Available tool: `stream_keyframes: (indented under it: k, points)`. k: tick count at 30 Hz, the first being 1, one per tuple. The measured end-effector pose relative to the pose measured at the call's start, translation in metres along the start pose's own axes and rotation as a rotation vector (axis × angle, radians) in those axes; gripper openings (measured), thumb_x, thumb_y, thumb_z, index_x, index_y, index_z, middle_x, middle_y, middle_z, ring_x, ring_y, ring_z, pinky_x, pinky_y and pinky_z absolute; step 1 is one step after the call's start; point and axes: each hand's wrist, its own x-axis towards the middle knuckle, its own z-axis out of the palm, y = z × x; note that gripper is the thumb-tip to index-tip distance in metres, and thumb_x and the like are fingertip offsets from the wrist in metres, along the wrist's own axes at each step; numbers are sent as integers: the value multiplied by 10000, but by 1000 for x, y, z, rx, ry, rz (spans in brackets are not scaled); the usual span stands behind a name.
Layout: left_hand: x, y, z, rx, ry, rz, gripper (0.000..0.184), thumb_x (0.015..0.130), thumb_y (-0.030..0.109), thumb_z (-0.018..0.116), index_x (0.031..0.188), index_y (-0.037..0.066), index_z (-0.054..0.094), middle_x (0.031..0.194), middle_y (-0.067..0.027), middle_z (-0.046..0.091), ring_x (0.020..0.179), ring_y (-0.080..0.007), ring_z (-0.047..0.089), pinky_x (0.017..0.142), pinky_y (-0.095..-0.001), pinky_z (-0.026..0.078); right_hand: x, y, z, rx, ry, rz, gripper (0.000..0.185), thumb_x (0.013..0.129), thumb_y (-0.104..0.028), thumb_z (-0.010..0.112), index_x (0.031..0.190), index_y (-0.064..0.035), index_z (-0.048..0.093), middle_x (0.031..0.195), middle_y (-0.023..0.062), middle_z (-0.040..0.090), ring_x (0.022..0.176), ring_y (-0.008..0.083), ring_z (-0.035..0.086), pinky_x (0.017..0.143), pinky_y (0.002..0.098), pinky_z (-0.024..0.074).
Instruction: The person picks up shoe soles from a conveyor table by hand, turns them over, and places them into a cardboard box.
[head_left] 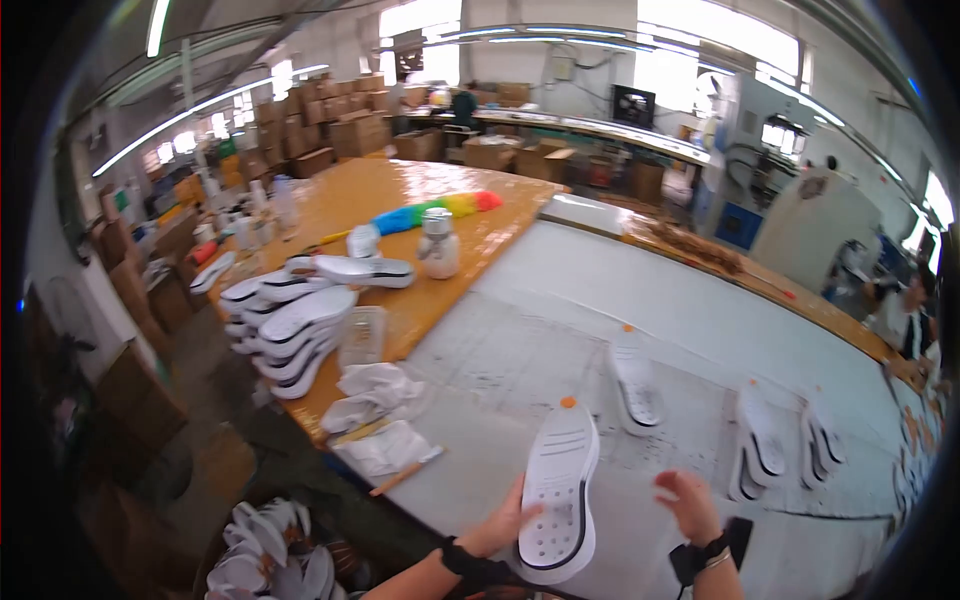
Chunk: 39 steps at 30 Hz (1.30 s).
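A white shoe sole point(562, 490) with a dark line round its edge lies at the near side of the pale work surface, an orange piece point(568, 402) at its far tip. My left hand point(507, 520) grips the sole's left edge, fingers wrapped round it. To the right of the sole, apart from it, my right hand point(688, 500) is raised with its fingers curled and spread, holding nothing. Farther off lies another white sole point(636, 385). More soles point(760, 435) stand in stacked pairs at the right.
Stacked white soles point(305, 325), a bottle point(439, 245) and a rainbow duster point(430, 212) are on the orange table point(510, 225) at left. White cloths point(375, 400) and a wooden-handled brush point(405, 472) lie nearby. A bin of white pieces point(270, 550) is below. People are in the background.
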Motion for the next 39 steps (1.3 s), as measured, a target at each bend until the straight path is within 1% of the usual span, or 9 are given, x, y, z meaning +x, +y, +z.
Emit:
stream_keyframes:
  k: [10,15,24,27,28,29,31,34,39]
  points:
    - [-15,-21,19,672,155,125,709,808,401,568,1296,-23,276,1372,-287,206,1296,-380,211,1060,-394,184,248,94,-32,-90,379,95,450,767,-239,576,1126,-58,375,965,113,498,707,234,537,504,324,452]
    - [-19,8,24,1017,232,283,406,784,340,566,944,-32,548,1236,-317,361,1189,-434,321,995,-428,286,164,30,2,608,17,292,359,795,-341,463,954,-25,524,746,87,560,634,189,549,480,262,460]
    - [-13,17,9,976,187,355,314,809,217,518,653,-55,527,995,-298,533,988,-426,485,867,-406,398,-14,-38,27,362,-91,129,315,750,-277,533,1033,-139,543,963,12,618,866,183,585,653,330,440]
    - [-30,17,11,647,174,159,329,876,270,436,797,-34,534,990,-263,556,1006,-372,514,879,-388,395,-44,-31,45,469,-259,112,334,901,-272,429,1140,-49,497,1106,79,567,1034,189,538,908,368,416]
    - [-32,21,6,477,131,53,379,894,324,413,940,-26,551,1085,-258,537,1021,-353,513,875,-397,397,-49,-35,57,16,-344,-31,316,930,-252,388,1126,-29,494,1107,93,564,1041,191,533,908,369,415]
    - [-36,30,6,235,151,-50,417,904,362,398,1071,-12,478,1183,-222,483,1092,-309,471,892,-404,385,-41,-6,38,354,-440,156,298,935,-223,373,1111,-15,494,1117,102,555,1044,199,529,904,365,416]
    - [-34,41,-5,-168,69,-245,652,892,454,422,1349,49,191,1385,-112,294,1255,-211,310,932,-433,355,-50,0,58,55,-303,87,294,921,-215,444,1115,2,484,1130,117,543,1022,186,535,878,343,429]
    - [-24,65,12,71,178,-275,546,895,391,456,1297,63,284,1248,-128,432,1164,-223,417,920,-428,385,-38,52,65,82,-274,269,371,898,-207,507,1187,18,445,1136,112,539,1017,174,536,872,312,427]
    - [16,68,-3,-325,-283,-171,753,770,283,582,1367,41,191,1285,-122,415,1137,-184,471,954,-312,395,-41,49,106,9,-274,239,433,889,-340,501,1152,4,487,997,53,581,875,131,545,733,248,425]
